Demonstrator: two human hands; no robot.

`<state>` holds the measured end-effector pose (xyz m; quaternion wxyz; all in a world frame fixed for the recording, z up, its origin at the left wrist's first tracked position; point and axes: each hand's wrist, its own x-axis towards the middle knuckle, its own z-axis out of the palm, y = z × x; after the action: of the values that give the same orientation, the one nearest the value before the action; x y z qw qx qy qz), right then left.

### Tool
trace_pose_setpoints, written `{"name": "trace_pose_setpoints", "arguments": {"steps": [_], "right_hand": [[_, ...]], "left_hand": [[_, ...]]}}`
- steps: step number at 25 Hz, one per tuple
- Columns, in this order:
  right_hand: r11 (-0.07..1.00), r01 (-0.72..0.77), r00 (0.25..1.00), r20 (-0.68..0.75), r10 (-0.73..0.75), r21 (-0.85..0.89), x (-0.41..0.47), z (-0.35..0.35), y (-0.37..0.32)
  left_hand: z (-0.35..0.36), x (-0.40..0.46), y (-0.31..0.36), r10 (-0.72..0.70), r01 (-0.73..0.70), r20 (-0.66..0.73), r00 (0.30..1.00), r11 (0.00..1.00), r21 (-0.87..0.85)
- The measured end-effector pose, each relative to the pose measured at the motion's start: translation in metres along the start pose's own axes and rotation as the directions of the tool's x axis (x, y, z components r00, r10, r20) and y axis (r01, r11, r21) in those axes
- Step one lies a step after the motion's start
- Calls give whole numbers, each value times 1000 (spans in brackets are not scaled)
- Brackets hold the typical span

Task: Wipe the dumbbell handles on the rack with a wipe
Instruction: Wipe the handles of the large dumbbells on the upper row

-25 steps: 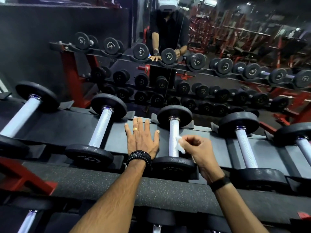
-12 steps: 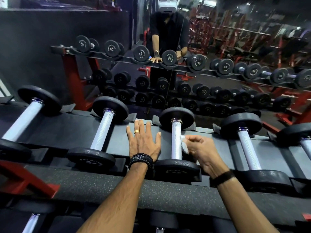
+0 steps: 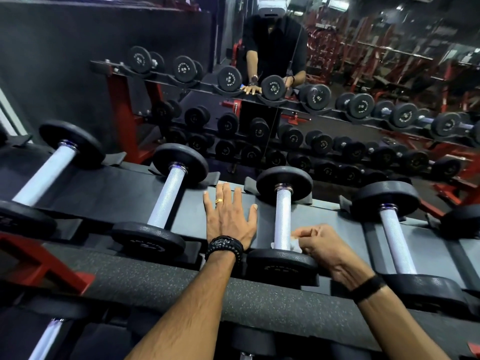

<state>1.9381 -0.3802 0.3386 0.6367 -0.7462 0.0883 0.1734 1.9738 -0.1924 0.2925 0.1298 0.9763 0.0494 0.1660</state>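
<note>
Your right hand point(image 3: 320, 245) pinches the wipe point(image 3: 294, 244) against the low end of the center-frame dumbbell handle point(image 3: 283, 219); your left hand point(image 3: 230, 219) lies spread on the rack point(image 3: 192, 209).

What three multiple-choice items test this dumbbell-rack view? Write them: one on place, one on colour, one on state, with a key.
1. Where does the left hand lie?
A. flat on the rack shelf, left of the dumbbell being wiped
B. round a handle
C. on the mirror

2. What colour is the ring on the left hand?
A. black
B. gold
C. red

3. What is the right hand doing?
A. resting open on the shelf
B. lifting a dumbbell
C. holding a white wipe against the near end of a dumbbell handle

Key: 1 A, its fingers are spread flat on the grey shelf between two dumbbells. 2 B, the band shows gold. 3 C, its fingers curl round the wipe at the handle, just above the near weight plate, and the dumbbell sits in its cradle.
</note>
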Motion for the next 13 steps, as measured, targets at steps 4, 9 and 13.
{"name": "trace_pose_setpoints", "arguments": {"steps": [4,9,13], "right_hand": [[995,36,992,-128,-25,88,35,10,-29],[974,-87,995,66,74,211,23,5,-24],[917,-253,954,234,185,307,3,-8,-16]], "left_hand": [[-2,0,1,4,-4,11,1000,1000,-17],[1,1,-1,2,-2,-10,1000,1000,-20],[1,1,0,6,-7,-22,1000,1000,-31]]}}
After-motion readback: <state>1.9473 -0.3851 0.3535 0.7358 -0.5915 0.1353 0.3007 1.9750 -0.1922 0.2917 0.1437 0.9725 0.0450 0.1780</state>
